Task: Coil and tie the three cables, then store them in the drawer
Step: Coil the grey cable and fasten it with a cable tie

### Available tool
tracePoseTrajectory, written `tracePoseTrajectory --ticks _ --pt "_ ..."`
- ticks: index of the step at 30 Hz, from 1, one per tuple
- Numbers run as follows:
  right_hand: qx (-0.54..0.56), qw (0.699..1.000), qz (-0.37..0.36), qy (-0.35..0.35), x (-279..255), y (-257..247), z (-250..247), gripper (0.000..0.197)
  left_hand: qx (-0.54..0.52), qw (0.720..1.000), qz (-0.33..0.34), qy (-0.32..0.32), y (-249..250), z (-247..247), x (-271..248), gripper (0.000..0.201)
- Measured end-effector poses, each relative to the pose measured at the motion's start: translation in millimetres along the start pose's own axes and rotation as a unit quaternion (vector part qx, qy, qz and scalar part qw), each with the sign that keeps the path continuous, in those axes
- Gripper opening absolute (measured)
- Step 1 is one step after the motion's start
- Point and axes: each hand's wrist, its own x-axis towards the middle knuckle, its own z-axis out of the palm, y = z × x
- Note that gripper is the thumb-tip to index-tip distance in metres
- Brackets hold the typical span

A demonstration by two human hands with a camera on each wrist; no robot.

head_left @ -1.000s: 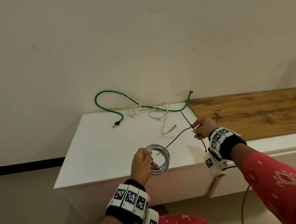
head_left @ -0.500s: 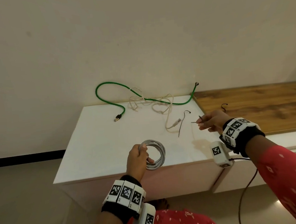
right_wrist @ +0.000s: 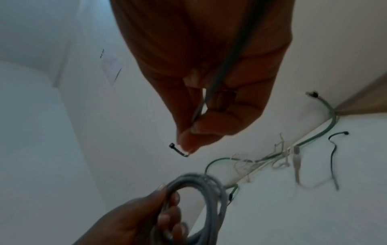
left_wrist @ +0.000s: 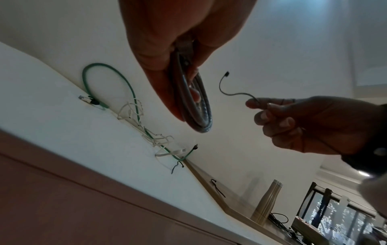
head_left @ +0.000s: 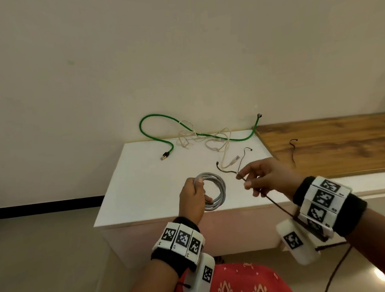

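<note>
My left hand [head_left: 198, 192] grips a grey cable coil [head_left: 220, 185] just above the front of the white cabinet top [head_left: 144, 183]; the left wrist view shows that coil [left_wrist: 202, 106] edge-on between my fingers. To its right, my right hand [head_left: 243, 180] pinches a thin black tie [head_left: 225, 171], whose head end sticks out toward the coil and whose tail runs back under the palm. In the right wrist view, the tie [right_wrist: 177, 149] pokes out of thumb and forefinger above the coil [right_wrist: 211, 195]. A green cable [head_left: 186, 132] and a pale cable [head_left: 211, 142] lie loose and tangled at the back.
A second black tie [head_left: 244, 157] lies on the white top behind my right hand. A third tie [head_left: 293, 150] rests on the wooden top [head_left: 346, 148] to the right. The left wrist view shows a metal bottle [left_wrist: 267, 203] standing further along that wood. The wall is close behind.
My right hand has come forward and left from the back right toward the coil, pinching one tie; another tie now lies on the white top. The left hand kept hold of the coil.
</note>
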Motion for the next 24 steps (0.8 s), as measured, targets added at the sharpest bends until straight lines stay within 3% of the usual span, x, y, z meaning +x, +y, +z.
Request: tracePoseTrajectory --ticks 11,21,24 --pt "-0.006 0.999 0.042 0.017 -27.5 -0.8 41.4 0.012 0.031 0.999 0.032 0.025 24.5 -0.7 -24.7 0.023" --pt "0.142 0.987 0.055 0.05 -34.6 0.8 68.8 0.013 0.048 0.997 0.066 0.009 27.1 2.0 -44.8 0.011" --pt "0.169 0.983 0.05 0.055 -34.5 3.8 71.4 0.013 0.027 0.999 0.039 0.001 27.1 6.2 -45.5 0.029"
